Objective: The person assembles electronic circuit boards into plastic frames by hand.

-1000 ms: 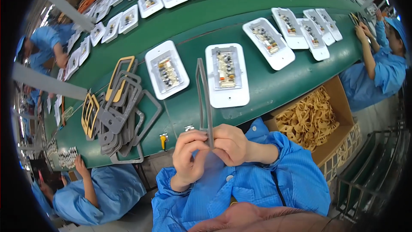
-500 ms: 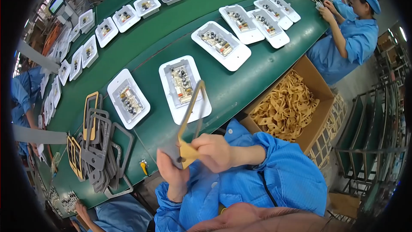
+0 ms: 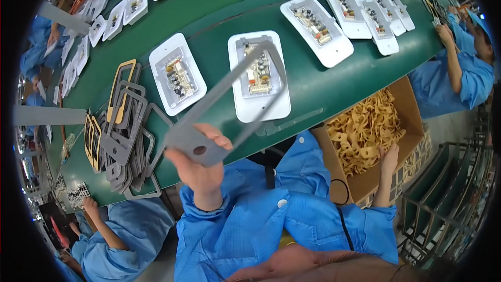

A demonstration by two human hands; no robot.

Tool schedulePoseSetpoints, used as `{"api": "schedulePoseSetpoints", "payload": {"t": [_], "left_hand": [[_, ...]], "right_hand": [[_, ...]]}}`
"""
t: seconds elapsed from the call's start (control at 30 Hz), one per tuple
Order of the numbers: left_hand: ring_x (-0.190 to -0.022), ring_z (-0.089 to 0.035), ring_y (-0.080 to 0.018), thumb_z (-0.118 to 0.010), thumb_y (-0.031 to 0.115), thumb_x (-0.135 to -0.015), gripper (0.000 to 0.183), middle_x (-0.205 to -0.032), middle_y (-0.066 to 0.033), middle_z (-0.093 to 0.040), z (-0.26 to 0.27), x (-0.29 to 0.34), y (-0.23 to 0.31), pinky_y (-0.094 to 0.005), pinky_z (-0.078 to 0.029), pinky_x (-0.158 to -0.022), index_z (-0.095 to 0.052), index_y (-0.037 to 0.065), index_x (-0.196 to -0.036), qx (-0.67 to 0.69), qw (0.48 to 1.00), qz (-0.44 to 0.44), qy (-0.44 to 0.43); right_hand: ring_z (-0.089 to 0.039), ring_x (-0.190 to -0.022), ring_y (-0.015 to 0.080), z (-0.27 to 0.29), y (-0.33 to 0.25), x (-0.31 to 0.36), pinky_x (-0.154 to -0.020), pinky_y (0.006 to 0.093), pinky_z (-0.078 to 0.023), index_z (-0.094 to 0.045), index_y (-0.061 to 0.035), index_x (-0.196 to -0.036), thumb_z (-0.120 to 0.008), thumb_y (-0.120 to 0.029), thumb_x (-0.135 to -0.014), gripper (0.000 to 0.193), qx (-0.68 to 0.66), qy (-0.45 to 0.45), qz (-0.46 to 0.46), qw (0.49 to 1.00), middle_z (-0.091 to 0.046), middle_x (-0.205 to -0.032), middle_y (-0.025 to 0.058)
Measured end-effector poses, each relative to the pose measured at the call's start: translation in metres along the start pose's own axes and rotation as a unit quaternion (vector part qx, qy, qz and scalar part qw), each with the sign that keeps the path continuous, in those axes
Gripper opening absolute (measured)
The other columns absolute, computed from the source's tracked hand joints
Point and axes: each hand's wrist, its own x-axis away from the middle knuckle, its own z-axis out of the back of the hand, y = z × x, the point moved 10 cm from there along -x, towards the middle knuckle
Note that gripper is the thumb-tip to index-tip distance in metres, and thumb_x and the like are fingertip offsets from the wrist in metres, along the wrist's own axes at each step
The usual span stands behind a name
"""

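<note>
My left hand (image 3: 198, 175) grips the solid end of a grey frame-shaped gasket (image 3: 195, 145), thumb on one side and fingers on the other. A round hole shows in that end, and its thin loop stands up over a white housing (image 3: 261, 105) on the green table. Over on the right, my right hand (image 3: 389, 161) is at the near side of a cardboard box (image 3: 412, 141) of crumpled yellow backing strips (image 3: 365, 130). Its fingers are stretched toward the strips, and I see nothing held in them. The gasket's visible face is all grey.
Left of my hand lies a pile of grey gaskets (image 3: 130, 149), some yellow-faced. White housings with circuit boards, one of them a nearby housing (image 3: 177, 75), stand along the green table (image 3: 219, 42). A co-worker (image 3: 449, 73) sits far right, another person (image 3: 125, 230) at lower left.
My right hand has left the gasket with the yellow backing strip and moved right to the box. My left hand keeps the gasket, now tilted flatter. The view has shifted.
</note>
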Motion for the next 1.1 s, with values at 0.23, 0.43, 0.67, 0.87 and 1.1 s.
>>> {"api": "schedulePoseSetpoints", "payload": {"t": [0.23, 0.43, 0.67, 0.87, 1.1], "left_hand": [[-0.083, -0.056, -0.0267, -0.071, 0.036, -0.067, 0.058, -0.094, -0.0167, -0.058, -0.05, -0.011, 0.027, -0.0346, -0.046, -0.069, -0.051, -0.001, -0.106, -0.403, 0.853, -0.249, -0.219], [-0.086, -0.057, -0.028, -0.08, 0.019, -0.051, 0.055, -0.095, -0.0125, -0.061, -0.069, -0.015, -0.005, -0.0346, -0.045, -0.074, -0.058, 0.0, -0.097, -0.586, 0.731, -0.225, -0.269], [-0.086, -0.056, -0.0271, -0.078, 0.022, -0.052, 0.052, -0.094, -0.01, -0.061, -0.079, -0.017, -0.026, -0.0349, -0.044, -0.073, -0.058, 0.002, -0.095, -0.625, 0.685, -0.234, -0.294], [-0.086, -0.056, -0.0263, -0.077, 0.023, -0.053, 0.05, -0.093, -0.0094, -0.06, -0.081, -0.019, -0.039, -0.0348, -0.044, -0.073, -0.058, 0.002, -0.095, -0.634, 0.671, -0.214, -0.321], [-0.086, -0.056, -0.026, -0.077, 0.023, -0.053, 0.051, -0.093, -0.009, -0.06, -0.078, -0.02, -0.045, -0.0346, -0.044, -0.073, -0.058, 0.002, -0.095, -0.647, 0.661, -0.209, -0.317]], "right_hand": [[-0.054, -0.061, 0.0103, 0.085, -0.287, -0.093, -0.053, 0.0223, -0.042, -0.055, -0.0004, -0.103, -0.059, -0.004, -0.079, 0.025, -0.467, -0.035, 0.186, 0.864, -0.059, -0.073, 0.0062], [-0.05, -0.061, 0.0079, 0.021, -0.377, -0.186, -0.048, 0.0204, -0.037, -0.056, -0.0012, -0.097, -0.051, -0.024, -0.087, 0.025, -0.639, -0.218, 0.081, 0.734, -0.056, -0.076, 0.0015], [-0.044, -0.069, 0.0069, 0.004, -0.402, -0.195, -0.062, 0.0201, -0.036, -0.057, -0.0008, -0.084, -0.056, -0.035, -0.084, 0.034, -0.668, -0.288, 0.063, 0.683, -0.053, -0.073, 0.0005], [-0.048, -0.076, 0.0047, 0.002, -0.409, -0.195, -0.066, 0.0202, -0.038, -0.059, -0.0047, -0.089, -0.056, -0.029, -0.085, 0.024, -0.697, -0.309, 0.071, 0.643, -0.056, -0.08, -0.002], [-0.047, -0.069, 0.0044, -0.003, -0.412, -0.196, -0.061, 0.0194, -0.038, -0.06, -0.0041, -0.083, -0.059, -0.025, -0.083, 0.021, -0.687, -0.312, 0.08, 0.651, -0.056, -0.075, -0.0028]]}}
